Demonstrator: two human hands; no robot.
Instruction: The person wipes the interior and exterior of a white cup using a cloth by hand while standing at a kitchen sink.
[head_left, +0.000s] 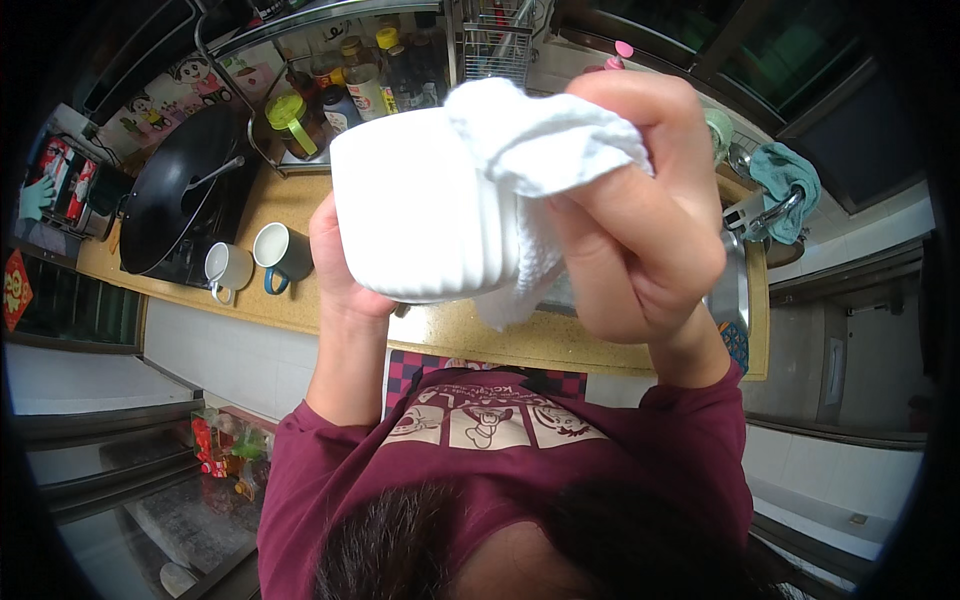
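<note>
A white ribbed cup-like vessel (409, 206) is held up close to the camera, tilted on its side. My left hand (337, 262) grips it from the left and below, with most of its fingers hidden behind it. In my right hand (652, 202) a white cloth (551, 142) is pinched between thumb and fingers. The cloth lies against the vessel's upper right side, and part of it hangs down behind the ribs. Whether the vessel has a handle cannot be seen.
Two mugs, one white (229, 270) and one dark with a blue handle (283, 255), stand on the yellow counter (300, 304). Beyond are a black wok (180, 187) with a utensil and several bottles (364, 82). At right, a teal cloth (784, 187) drapes over the faucet (776, 214) by the sink.
</note>
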